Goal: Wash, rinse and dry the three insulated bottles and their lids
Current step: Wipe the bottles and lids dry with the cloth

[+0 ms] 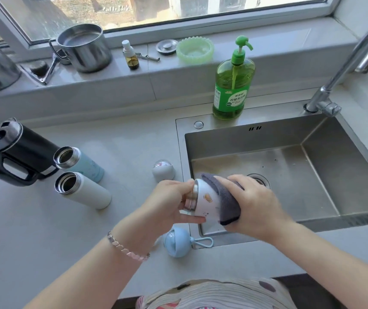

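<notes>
My left hand (pixel 169 202) grips the steel neck end of a white patterned bottle (pixel 205 202), held tilted over the sink's left edge. My right hand (pixel 254 205) wraps a grey cloth (pixel 227 201) around the bottle's body. Two open bottles stand on the counter to the left: a light blue bottle (pixel 82 163) and a white bottle (pixel 84 190). A grey-white lid (pixel 163 171) lies on the counter beside the sink. A light blue lid with a loop (pixel 178 241) lies below my left hand.
The steel sink (pixel 312 170) has a drain (pixel 260 179) and a tap (pixel 346 63) at the back right. Green dish soap (pixel 233 83) stands on the sink's rear rim. A black kettle (pixel 13 152) stands far left. The windowsill holds a steel pot (pixel 83 49), a small spray bottle (pixel 130 55) and a green dish (pixel 195 50).
</notes>
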Tool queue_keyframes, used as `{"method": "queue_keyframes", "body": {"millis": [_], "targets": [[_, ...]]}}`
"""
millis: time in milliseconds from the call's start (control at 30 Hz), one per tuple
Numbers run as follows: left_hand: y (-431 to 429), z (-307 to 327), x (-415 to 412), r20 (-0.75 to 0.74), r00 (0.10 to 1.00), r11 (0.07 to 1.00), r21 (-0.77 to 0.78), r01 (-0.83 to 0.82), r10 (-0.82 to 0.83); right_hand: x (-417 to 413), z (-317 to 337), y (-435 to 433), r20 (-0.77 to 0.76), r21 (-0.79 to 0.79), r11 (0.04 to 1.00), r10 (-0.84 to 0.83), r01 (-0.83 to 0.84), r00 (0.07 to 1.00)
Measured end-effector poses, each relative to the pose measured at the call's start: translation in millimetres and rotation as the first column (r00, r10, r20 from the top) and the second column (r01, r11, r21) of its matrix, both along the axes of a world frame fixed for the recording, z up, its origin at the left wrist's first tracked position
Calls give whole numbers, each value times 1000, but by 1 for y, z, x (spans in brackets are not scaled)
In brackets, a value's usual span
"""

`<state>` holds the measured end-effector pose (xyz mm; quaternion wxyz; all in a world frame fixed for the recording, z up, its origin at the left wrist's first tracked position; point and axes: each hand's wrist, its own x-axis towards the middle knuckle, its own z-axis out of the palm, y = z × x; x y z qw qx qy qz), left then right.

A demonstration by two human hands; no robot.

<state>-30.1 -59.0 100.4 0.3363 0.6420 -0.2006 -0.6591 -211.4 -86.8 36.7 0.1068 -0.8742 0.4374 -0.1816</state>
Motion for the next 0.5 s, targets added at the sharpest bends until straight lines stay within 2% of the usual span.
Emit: {"method": "queue_keyframes", "body": {"millis": [67, 133, 200, 267, 333, 367, 433, 500], "targets": [[4, -1, 5, 57, 986, 983, -87, 159, -155, -2, 20, -6, 30, 304, 952, 39, -46, 999], [14, -8, 10, 274, 914, 892, -257, 371, -301, -9, 34, -13, 123, 579, 806, 59, -120, 991], [26, -19, 11, 381, 870, 795, -395, 460, -315, -15, 47, -23, 195, 703, 684, 78, -195, 978], [35, -29, 8, 414, 885, 793, -455, 406, -215, -15, 54, -27, 208, 742, 629, 113, -232, 972], [40, -29, 1, 415, 907, 838, -471, 276, -66, -10, 54, -22, 205, 709, 665, 125, -235, 971], [40, -29, -3, 387, 922, 870, -454, 195, -5, -5, 52, -15, 191, 626, 750, 121, -216, 974], [38, -26, -9, 287, 956, 931, -360, 53, 57, 6, 39, 1, 110, 295, 940, 142, -168, 984], [34, -26, -8, 164, 983, 972, -229, -48, 87, 15, 20, 19, -30, -25, 989, 144, -145, 989]]}}
